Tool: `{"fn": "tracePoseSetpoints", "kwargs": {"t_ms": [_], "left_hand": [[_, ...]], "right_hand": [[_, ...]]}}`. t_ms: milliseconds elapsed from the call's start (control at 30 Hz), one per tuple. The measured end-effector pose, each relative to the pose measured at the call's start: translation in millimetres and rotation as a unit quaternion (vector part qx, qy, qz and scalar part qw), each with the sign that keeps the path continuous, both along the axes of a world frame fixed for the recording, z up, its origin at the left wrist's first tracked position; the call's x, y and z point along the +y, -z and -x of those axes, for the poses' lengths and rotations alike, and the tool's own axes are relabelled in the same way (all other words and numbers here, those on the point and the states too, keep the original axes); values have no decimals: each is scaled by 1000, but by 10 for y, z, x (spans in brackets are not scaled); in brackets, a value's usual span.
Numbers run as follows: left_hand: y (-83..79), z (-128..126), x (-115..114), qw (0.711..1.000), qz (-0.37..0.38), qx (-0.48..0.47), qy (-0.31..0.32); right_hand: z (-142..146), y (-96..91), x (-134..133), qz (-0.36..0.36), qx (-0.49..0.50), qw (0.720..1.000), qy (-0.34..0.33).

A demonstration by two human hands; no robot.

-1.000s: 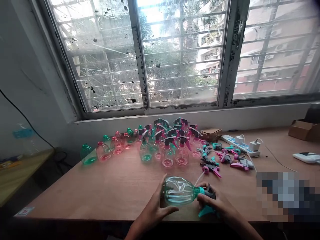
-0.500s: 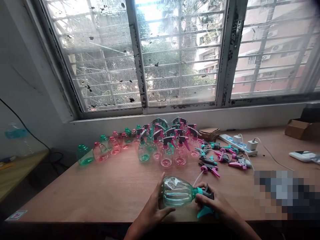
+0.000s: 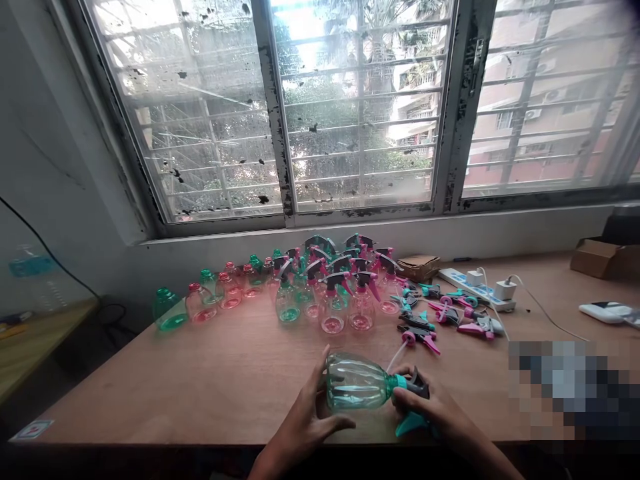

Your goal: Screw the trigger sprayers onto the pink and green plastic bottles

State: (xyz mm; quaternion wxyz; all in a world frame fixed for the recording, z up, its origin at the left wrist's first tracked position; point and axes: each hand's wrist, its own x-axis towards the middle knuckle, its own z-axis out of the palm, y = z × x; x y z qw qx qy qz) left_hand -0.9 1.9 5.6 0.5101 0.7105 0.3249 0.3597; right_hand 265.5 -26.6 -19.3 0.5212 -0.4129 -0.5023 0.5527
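A clear green spray bottle [image 3: 356,383] lies on its side at the near edge of the wooden table [image 3: 200,380]. My left hand [image 3: 305,417] wraps round the bottle's body from below. My right hand [image 3: 427,407] is closed on the black and teal trigger head [image 3: 414,400] seated at the bottle's neck. Behind, several pink and green bottles with trigger heads [image 3: 333,293] stand in a cluster. Bottles without heads [image 3: 200,303] stand to their left. Loose trigger heads [image 3: 440,317] lie to the right.
A white power strip with plugged chargers [image 3: 480,283] and a small brown box [image 3: 420,267] sit near the wall under the window. A cardboard box [image 3: 597,257] and a white device [image 3: 605,311] lie at the far right. A blurred patch [image 3: 570,390] covers the near right.
The bottle has been turned a little in my hands; both hands stay in the same grip. The view shifted slightly between one second ago and now.
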Motion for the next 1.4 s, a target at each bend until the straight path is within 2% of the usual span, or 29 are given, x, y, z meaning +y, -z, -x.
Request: {"fn": "tracePoseSetpoints", "kwargs": {"t_ms": [367, 533, 733, 933, 1200, 1400], "left_hand": [[-49, -13, -41, 1000, 21, -22, 0], [-64, -8, -14, 999, 21, -6, -32], [-81, 10, -8, 1000, 23, -20, 5], [-121, 4, -13, 999, 37, -6, -23], [-87, 12, 2, 1000, 24, -17, -1], [-83, 23, -9, 997, 68, -45, 12]], "right_hand": [[-24, -29, -7, 0, -27, 1000, -2], [-34, -34, -12, 0, -43, 999, -22], [-27, 16, 9, 3, -27, 1000, -6], [-34, -17, -14, 4, -38, 999, -27], [-28, 78, 42, -6, 0, 1000, -17], [-36, 58, 16, 2, -15, 1000, -15]]}}
